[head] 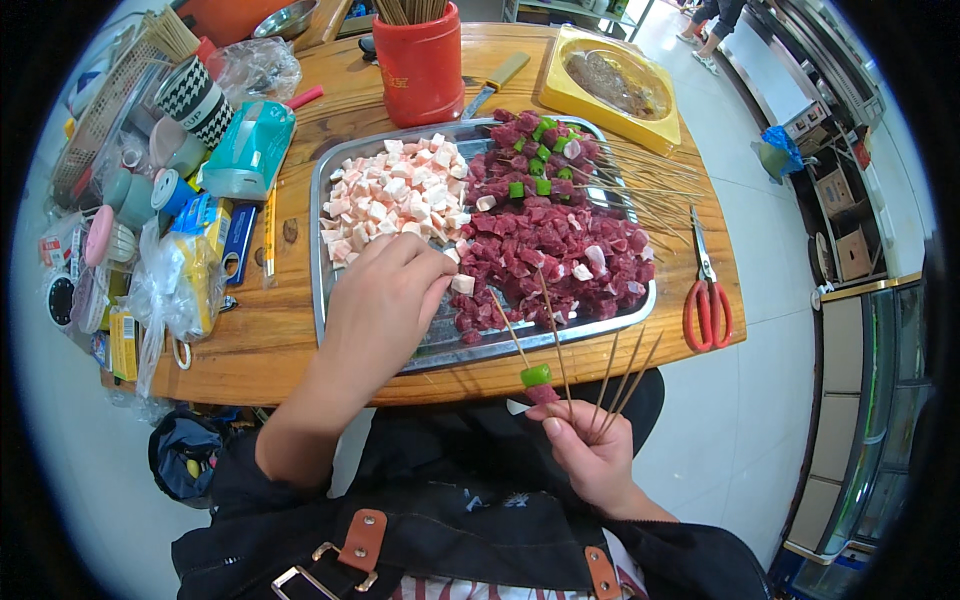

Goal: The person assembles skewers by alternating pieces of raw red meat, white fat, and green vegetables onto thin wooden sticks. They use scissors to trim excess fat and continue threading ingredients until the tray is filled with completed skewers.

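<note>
My left hand (394,292) is over the near left part of a metal tray (321,285), a pale cube of fat (463,284) pinched at its fingertips. Beyond it lies a heap of white-pink fat cubes (397,187). Diced red raw meat (540,247) fills the tray's right side. Low in front of my body, my right hand (596,454) grips several fanned bamboo skewers (555,337). One of them carries a green pepper piece (535,375) above a red meat piece (541,394). Loaded skewers (536,154) with meat and green pepper rest at the tray's far right, bare ends sticking out rightward.
Red-handled scissors (706,307) lie right of the tray. Behind it are a knife (499,79), a red skewer container (418,67) and a yellow plastic package (615,86). Bottles, bags and a patterned cup (193,101) crowd the wooden table's left. A person (716,26) stands far back right.
</note>
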{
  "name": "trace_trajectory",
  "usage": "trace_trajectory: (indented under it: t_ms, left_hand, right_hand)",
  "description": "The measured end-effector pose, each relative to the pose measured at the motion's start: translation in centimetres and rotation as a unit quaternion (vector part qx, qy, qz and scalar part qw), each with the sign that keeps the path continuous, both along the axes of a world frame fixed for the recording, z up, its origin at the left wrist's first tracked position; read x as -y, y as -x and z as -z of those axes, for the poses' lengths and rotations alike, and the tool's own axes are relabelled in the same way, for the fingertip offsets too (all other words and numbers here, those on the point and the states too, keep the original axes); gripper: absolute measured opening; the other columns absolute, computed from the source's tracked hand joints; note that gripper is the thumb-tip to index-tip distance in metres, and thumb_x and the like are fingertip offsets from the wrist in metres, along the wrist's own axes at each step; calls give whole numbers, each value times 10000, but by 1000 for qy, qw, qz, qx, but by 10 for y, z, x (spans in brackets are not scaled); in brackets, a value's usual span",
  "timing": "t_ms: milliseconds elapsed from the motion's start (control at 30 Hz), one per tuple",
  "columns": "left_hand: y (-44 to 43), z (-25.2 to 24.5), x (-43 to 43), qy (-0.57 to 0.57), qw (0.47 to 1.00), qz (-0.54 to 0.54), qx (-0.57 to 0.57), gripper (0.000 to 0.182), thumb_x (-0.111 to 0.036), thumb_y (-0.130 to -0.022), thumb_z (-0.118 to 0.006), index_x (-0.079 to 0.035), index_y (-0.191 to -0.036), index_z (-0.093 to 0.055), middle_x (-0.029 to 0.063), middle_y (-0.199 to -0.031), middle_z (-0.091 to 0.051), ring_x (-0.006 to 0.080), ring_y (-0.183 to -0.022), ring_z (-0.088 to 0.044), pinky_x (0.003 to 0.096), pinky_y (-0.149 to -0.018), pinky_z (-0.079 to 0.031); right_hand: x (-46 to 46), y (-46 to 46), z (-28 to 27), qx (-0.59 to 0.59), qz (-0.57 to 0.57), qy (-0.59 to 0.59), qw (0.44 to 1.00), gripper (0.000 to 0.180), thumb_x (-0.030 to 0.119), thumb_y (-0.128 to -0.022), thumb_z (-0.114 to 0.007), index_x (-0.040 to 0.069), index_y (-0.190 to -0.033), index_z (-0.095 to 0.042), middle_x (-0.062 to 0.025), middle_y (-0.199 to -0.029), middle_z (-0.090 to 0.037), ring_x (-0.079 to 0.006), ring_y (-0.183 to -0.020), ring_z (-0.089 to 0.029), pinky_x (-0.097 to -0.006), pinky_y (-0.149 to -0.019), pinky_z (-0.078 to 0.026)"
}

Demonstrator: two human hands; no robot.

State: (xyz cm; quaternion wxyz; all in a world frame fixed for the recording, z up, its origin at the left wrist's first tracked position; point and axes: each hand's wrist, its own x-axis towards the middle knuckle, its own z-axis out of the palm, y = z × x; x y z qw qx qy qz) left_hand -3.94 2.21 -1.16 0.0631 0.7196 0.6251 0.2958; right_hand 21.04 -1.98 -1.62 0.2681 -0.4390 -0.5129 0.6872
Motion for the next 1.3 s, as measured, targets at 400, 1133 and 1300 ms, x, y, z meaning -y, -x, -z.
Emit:
trace_trajectory:
  t_ms: [400, 1133, 1300]
  left_hand:
    - [8, -8, 1, 185, 920, -26, 343, 140, -91, -808, -638, -36, -933, -609, 71, -887, -627, 159, -727, -612, 283, -646, -498]
    - [-5, -11, 18, 210, 630, 31, 747, 284, 23, -787, -628, -79, -1006, -479, 41, -879, -617, 155, -816, -633, 252, -730, -526]
    - [-9, -13, 20, 221, 610, 54, 759, 258, 15, -806, -635, -50, -1005, -484, 52, -897, -596, 142, -835, -614, 278, -775, -523]
  right_hand:
    - [0, 0, 3, 3, -22, -11, 1000, 188, 62, -883, -564, -36, -1026, -636, -46, -883, -681, -20, -718, -556, -168, -651, -439]
    - [3, 7, 0, -5, -46, -42, 998, 197, 94, -893, -564, -11, -1038, -645, 32, -642, -587, 6, -534, -446, -151, -511, -362]
    - [10, 8, 6, -16, -42, -36, 998, 201, 94, -894, -563, -12, -1045, -643, 46, -612, -549, 3, -512, -416, -158, -484, -332]
